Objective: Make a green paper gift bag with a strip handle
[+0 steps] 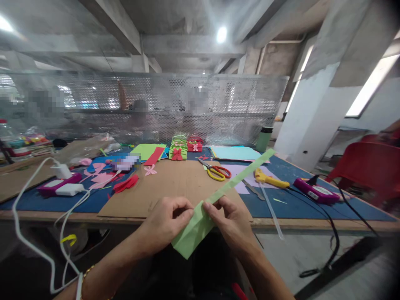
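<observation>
A long light green paper strip runs from my lap up and to the right over the table. Both of my hands hold its folded near end above the table's front edge. My left hand is closed in a pinch on the strip's left side. My right hand pinches it from the right, thumb on top. A sheet of brown cardboard lies on the table right behind my hands.
Scissors with red and yellow handles, a yellow cutter and a purple glue gun with a black cable lie at the right. Small green and red paper boxes, pink cut-outs and chargers lie farther back and left. A mesh screen stands behind; a red chair stands at the right.
</observation>
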`<state>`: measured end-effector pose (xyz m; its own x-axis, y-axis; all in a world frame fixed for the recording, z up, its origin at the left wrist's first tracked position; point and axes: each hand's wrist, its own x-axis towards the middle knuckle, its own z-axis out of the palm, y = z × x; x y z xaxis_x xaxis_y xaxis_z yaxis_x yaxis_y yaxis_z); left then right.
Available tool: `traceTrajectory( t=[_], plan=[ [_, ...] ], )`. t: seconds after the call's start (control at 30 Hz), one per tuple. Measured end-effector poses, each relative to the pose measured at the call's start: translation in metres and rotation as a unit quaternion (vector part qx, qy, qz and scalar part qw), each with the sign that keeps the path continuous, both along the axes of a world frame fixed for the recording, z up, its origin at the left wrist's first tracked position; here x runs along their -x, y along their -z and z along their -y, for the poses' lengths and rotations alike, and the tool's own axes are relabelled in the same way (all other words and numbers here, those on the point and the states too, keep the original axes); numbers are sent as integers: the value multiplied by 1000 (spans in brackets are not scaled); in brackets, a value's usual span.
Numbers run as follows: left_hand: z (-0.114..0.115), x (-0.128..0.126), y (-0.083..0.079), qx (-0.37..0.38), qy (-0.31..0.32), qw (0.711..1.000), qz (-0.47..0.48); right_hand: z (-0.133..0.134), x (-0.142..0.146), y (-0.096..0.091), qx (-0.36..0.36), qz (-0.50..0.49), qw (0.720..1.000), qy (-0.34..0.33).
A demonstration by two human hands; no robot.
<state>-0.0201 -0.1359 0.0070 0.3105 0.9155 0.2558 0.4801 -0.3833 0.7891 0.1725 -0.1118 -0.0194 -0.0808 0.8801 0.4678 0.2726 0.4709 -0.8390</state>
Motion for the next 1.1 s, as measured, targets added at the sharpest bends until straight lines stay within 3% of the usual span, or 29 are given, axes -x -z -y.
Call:
traceTrajectory(
  t=[0.3,0.57,0.9,1.0,1.1],
  plan=[
    [-8,0,6,89,66,992,57,-2,-2,2,-22,30,999,-38],
    [-10,-12,12,76,13,992,102,-3,-7,1,-82,33,996,-13],
    [-13,-23,18,104,-14,985,134,1,-5,15,-162,52,985,-9],
    [-15,-23,20,99,-36,984,143,2,-6,15,-238,116,964,1],
    [-17,-23,21,95,-47,983,149,4,-6,11,-350,219,910,28]
  ],
)
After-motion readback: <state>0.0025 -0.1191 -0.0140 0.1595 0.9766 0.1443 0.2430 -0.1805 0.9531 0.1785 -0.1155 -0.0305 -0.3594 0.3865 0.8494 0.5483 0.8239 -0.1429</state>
